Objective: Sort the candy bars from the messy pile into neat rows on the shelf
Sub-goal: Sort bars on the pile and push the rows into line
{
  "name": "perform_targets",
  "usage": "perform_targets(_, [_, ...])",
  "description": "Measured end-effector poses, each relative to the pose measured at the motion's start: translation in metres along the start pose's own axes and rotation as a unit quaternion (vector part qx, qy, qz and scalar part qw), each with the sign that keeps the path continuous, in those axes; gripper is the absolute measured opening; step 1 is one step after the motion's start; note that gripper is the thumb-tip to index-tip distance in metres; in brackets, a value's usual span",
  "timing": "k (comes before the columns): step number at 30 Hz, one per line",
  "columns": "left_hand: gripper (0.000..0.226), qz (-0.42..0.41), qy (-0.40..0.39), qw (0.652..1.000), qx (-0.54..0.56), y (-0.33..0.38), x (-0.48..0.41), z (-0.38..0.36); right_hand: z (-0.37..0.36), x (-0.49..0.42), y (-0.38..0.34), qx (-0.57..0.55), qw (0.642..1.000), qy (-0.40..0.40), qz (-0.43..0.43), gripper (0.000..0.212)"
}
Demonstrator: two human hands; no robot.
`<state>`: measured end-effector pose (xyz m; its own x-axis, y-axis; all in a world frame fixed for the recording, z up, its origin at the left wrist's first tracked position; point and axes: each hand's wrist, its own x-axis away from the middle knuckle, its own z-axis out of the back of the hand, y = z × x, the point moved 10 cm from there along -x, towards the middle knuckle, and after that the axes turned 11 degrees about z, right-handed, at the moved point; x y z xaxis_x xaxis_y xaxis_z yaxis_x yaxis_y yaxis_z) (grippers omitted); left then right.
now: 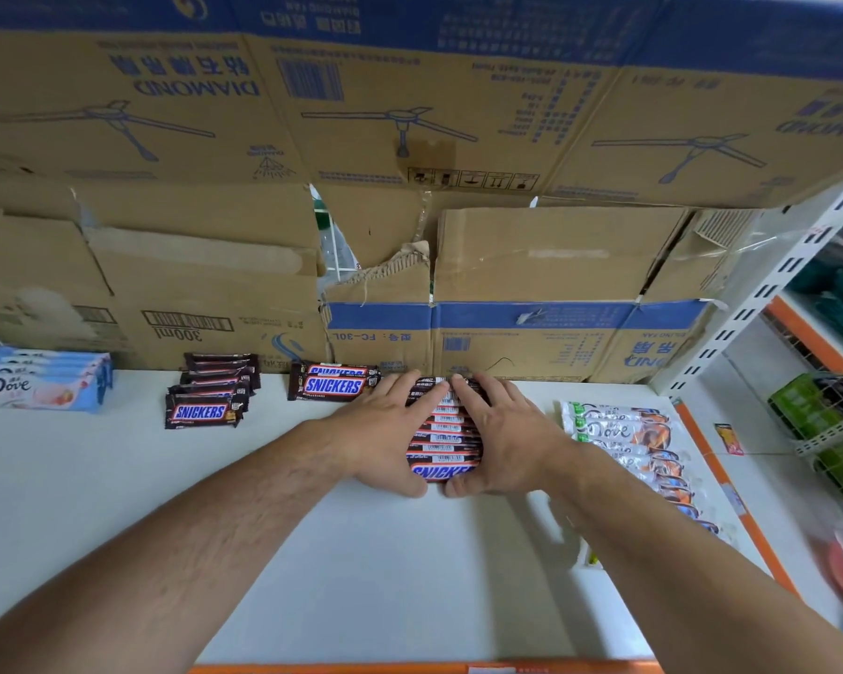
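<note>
On the white shelf point(385, 576), near its back edge, a row of Snickers bars point(446, 430) lies overlapped from the cardboard boxes point(215, 294) toward the person. The left grip point(385, 432) presses flat against the row's left side and the right grip point(504, 432) against its right side. Both are open, their fingers straight and pointing toward the boxes. The index fingertips almost meet over the far end of the row and the thumbs close in at the near end.

Just left of the left grip sits a short Snickers stack point(333, 385), then another Snickers row point(205, 401), and far left the blue Dove bars point(35, 384). An orange Dove row point(638, 449) runs along the right, near the right grip's wrist.
</note>
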<state>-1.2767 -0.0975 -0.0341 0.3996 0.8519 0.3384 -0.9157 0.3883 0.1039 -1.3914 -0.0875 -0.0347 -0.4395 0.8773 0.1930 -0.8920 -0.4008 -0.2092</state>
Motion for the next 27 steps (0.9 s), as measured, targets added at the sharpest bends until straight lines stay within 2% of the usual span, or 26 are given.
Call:
perform_targets(5, [0.124, 0.000, 0.004, 1.000, -0.020, 0.000, -0.001, 0.001, -0.001, -0.002, 0.003, 0.001, 1.000, 0.001, 0.001, 0.143])
perform_targets(10, [0.125, 0.000, 0.051, 0.998, -0.027, 0.006, -0.001, 0.001, 0.000, -0.004, 0.005, 0.009, 1.000, -0.001, 0.004, 0.144])
perform_targets(18, [0.122, -0.001, 0.041, 0.998, -0.043, 0.003, -0.011, -0.007, 0.000, -0.005, 0.005, 0.015, 1.000, -0.002, -0.003, 0.149])
perform_targets(21, [0.123, -0.002, 0.073, 0.996, -0.058, 0.004, -0.008, -0.003, 0.003, 0.000, 0.003, 0.035, 0.999, 0.011, -0.002, 0.145])
perform_targets(23, [0.117, -0.005, 0.095, 0.993, -0.067, 0.007, -0.003, -0.001, 0.001, 0.005, -0.002, 0.047, 0.999, 0.021, 0.006, 0.137])
perform_targets(27, [0.098, 0.005, 0.069, 0.996, -0.051, 0.006, -0.003, -0.008, -0.008, 0.007, -0.007, 0.050, 0.999, 0.015, 0.005, 0.131])
